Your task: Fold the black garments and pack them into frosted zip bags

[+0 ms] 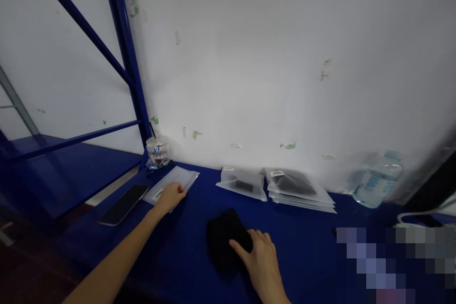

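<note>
My left hand (171, 198) reaches to the left side of the table, its fingers closed at the right edge of a flat, frosted zip bag (180, 174) with a small white label. Below the middle of the view lies a dark bundle of folded black fabric (226, 237); its exact kind cannot be made out. My right hand (262, 259) grips the bundle's right edge, thumb on top and fingers behind. A phone (124, 204) lies face up beside the flat bag.
Along the wall, one filled frosted bag (242, 183) lies left of a stack of several filled bags (299, 190). A clear water bottle (378, 180) stands at right, a wrapped drink cup (157, 152) at back left. A blue rack post (131, 57) rises there. A white cable (420, 214) runs at right.
</note>
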A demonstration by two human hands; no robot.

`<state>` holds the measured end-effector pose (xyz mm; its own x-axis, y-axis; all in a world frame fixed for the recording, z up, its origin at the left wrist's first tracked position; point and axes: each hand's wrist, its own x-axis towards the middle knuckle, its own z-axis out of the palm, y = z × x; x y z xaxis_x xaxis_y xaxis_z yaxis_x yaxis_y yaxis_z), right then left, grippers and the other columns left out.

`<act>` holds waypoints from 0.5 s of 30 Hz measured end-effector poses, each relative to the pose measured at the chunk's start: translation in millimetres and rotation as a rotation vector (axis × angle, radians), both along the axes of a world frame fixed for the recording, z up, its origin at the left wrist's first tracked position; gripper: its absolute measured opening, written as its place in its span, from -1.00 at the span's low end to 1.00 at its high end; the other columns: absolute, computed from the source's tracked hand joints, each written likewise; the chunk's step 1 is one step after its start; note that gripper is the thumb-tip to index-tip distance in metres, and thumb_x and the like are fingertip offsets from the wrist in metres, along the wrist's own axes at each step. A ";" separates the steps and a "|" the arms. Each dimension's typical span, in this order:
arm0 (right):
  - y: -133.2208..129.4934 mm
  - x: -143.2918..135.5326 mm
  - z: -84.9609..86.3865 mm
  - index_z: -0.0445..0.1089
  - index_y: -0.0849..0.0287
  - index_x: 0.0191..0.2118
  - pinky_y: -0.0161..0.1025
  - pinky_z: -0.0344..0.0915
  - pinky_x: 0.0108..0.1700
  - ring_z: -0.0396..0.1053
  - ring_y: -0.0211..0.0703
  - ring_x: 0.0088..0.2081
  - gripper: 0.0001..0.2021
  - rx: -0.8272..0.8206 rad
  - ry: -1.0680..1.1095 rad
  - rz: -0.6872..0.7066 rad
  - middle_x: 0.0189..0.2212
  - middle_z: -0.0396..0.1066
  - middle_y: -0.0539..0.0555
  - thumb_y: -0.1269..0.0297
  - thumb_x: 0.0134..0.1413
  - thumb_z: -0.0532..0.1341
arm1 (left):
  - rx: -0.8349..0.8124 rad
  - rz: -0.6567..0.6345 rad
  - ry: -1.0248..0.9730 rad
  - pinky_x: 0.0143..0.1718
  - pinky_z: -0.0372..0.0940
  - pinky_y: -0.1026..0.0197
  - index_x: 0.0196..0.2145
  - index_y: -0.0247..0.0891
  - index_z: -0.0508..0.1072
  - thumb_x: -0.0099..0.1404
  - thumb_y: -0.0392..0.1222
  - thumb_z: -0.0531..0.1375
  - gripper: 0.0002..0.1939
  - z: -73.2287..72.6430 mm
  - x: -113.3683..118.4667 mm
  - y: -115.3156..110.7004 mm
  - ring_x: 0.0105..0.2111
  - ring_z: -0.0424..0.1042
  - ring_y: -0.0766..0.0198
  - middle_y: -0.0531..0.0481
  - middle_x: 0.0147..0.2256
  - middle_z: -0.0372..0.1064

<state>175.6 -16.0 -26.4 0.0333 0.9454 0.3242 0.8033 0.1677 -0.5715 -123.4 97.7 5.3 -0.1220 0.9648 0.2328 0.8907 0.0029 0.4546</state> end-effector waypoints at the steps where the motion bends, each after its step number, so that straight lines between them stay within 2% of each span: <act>1: 0.2 -0.4 0.6 0.46 0.19 -0.24 0.02 0.32 -0.18 0.38 0.18 -0.17 -0.64 -0.002 0.007 0.005 -0.30 0.48 0.22 0.00 -0.06 0.25 | -0.009 0.001 -0.002 -0.35 0.15 0.24 -0.58 -0.22 0.32 0.08 -0.19 0.11 -0.87 1.2 0.2 -0.2 -0.42 0.37 0.20 0.03 -0.54 0.34; 5: -3.8 -1.3 7.9 0.42 0.11 -0.29 -0.03 0.30 -0.20 0.38 0.08 -0.23 -0.76 -0.035 0.147 0.093 -0.32 0.45 0.12 0.06 -0.02 0.24 | -0.052 -0.063 -0.032 -0.37 0.14 0.25 -0.57 -0.23 0.34 0.09 -0.24 0.06 -0.86 7.8 13.0 -13.0 -0.43 0.37 0.20 0.03 -0.54 0.37; 7: -9.3 3.1 14.4 0.38 0.09 -0.31 -0.12 0.29 -0.19 0.38 -0.01 -0.24 -0.79 -0.075 0.315 0.196 -0.32 0.44 0.06 0.08 0.01 0.21 | -0.084 -0.145 -0.062 -0.40 0.14 0.27 -0.55 -0.23 0.37 0.10 -0.24 0.05 -0.86 6.7 33.0 -31.7 -0.46 0.36 0.23 0.06 -0.55 0.37; 10: -20.6 19.0 27.2 0.28 0.10 -0.42 -0.29 0.29 -0.30 0.37 -0.17 -0.36 -0.77 -0.161 0.624 0.339 -0.43 0.39 -0.05 0.08 -0.05 0.26 | -0.140 -0.295 -0.112 -0.46 0.14 0.30 -0.50 -0.22 0.40 0.10 -0.24 0.07 -0.88 -2.0 77.4 -75.5 -0.50 0.35 0.27 0.10 -0.56 0.37; 12: -28.9 31.0 37.5 0.24 0.09 -0.43 -0.34 0.27 -0.39 0.34 -0.23 -0.46 -0.71 -0.239 0.861 0.327 -0.52 0.33 -0.11 0.06 -0.15 0.32 | -0.164 -0.376 -0.158 -0.47 0.16 0.30 -0.46 -0.20 0.43 0.11 -0.24 0.07 -0.87 -8.1 108.0 -107.6 -0.48 0.37 0.26 0.09 -0.51 0.41; 15: -40.0 38.4 51.7 0.29 0.04 -0.21 -0.26 0.34 -0.37 0.41 -0.15 -0.44 -0.60 -0.381 1.189 0.195 -0.48 0.40 -0.08 0.01 -0.20 0.32 | -0.214 -0.464 -0.365 -0.43 0.21 0.24 -0.45 -0.19 0.46 0.11 -0.18 0.12 -0.88 -10.2 141.1 -143.6 -0.45 0.39 0.20 0.04 -0.46 0.45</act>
